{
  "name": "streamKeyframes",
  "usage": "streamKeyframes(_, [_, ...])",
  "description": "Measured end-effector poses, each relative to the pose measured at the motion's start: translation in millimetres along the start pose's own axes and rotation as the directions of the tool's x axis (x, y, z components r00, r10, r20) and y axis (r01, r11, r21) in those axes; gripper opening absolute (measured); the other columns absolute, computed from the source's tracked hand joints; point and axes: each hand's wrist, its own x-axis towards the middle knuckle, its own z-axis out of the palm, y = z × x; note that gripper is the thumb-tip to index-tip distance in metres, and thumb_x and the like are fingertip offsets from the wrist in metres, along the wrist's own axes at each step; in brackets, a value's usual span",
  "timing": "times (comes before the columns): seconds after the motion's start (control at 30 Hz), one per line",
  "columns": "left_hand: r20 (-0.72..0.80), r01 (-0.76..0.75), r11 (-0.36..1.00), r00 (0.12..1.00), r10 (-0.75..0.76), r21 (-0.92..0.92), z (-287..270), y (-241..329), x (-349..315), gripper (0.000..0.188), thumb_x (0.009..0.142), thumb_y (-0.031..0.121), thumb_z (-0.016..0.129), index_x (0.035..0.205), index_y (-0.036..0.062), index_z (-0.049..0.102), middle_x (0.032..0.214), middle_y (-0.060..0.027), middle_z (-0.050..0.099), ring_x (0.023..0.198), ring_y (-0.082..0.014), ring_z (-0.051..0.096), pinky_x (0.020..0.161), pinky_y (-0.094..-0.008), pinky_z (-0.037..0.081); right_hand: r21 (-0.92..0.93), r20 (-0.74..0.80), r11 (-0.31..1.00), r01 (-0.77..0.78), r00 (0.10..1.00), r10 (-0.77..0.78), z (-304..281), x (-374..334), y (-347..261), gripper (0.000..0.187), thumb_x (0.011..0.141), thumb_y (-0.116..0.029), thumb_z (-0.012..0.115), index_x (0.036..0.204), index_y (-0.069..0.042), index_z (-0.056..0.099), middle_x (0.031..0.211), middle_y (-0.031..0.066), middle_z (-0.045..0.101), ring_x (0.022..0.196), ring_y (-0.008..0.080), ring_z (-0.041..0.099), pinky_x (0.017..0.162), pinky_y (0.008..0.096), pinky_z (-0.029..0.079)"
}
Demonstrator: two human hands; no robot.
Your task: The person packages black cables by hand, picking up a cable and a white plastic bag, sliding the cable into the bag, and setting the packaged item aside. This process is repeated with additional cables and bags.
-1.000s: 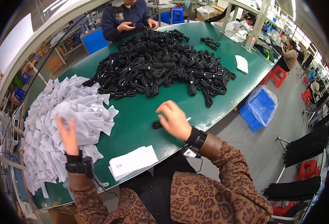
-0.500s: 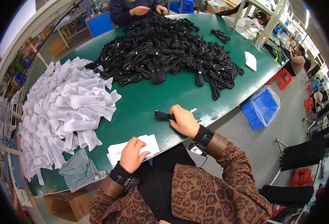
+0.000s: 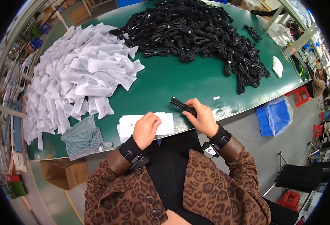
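A bundle of black cord is in my right hand, gripped between thumb and fingers just above the table's near edge. Its loose end points up and left. My left hand rests over a small stack of flat white pouches at that same edge. Its fingers are curled closed on the top of the stack; what lies between the fingertips is hidden. The two hands are apart, with the stack's right end between them.
Black cord bundles lie heaped at the back of the green table. White filled pouches are piled on the left. Near them sits a clear bag of grey-green cord. A blue bin stands beyond the right edge.
My right hand has lifted the cord bundle and tilted it. My left hand has curled its fingers on the white stack. The view has shifted, so the table sits higher in it.
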Motion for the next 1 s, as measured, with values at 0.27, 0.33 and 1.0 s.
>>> streamKeyframes(0.27, [0.083, 0.229, 0.944, 0.973, -0.215, -0.239, -5, 0, -2, 0.006, 0.089, 0.0, 0.065, 0.09, -0.0017, 0.06, 0.087, -0.0089, 0.064, 0.076, -0.0163, 0.061, 0.073, -0.0274, 0.05, 0.006, 0.076, 0.988, 0.156, 0.985, -0.156, -5, -9, -14, 0.027, 0.081, -0.007, 0.077, 0.103, -0.003, 0.062, 0.095, 0.0123, 0.068, 0.082, 0.0306, 0.068, 0.07, 0.0347, 0.053])
streamKeyframes(0.33, [0.07, 0.237, 0.927, 0.971, -0.227, -0.291, -4, -4, -3, 0.006, 0.089, 0.0, 0.065, 0.09, -0.002, 0.059, 0.089, -0.0086, 0.064, 0.077, -0.0149, 0.061, 0.073, -0.0271, 0.05, -0.039, 0.116, 0.982, 0.182, 0.977, -0.177, -8, -9, -17, 0.026, 0.081, -0.006, 0.077, 0.103, -0.003, 0.062, 0.095, 0.0117, 0.068, 0.082, 0.0298, 0.067, 0.069, 0.0345, 0.053])
streamKeyframes(1.0, [-0.09, -0.148, 0.981, 0.986, 0.137, -0.124, -22, 21, 20, 0.012, 0.08, -0.002, 0.067, 0.087, 0.0021, 0.058, 0.103, -0.012, 0.062, 0.097, -0.031, 0.058, 0.085, -0.0379, 0.047, 0.212, 0.133, 0.951, 0.223, 0.958, -0.254, 6, 12, -29, 0.031, 0.084, -0.003, 0.074, 0.114, -0.004, 0.065, 0.102, 0.0111, 0.06, 0.088, 0.0246, 0.062, 0.074, 0.0324, 0.051])
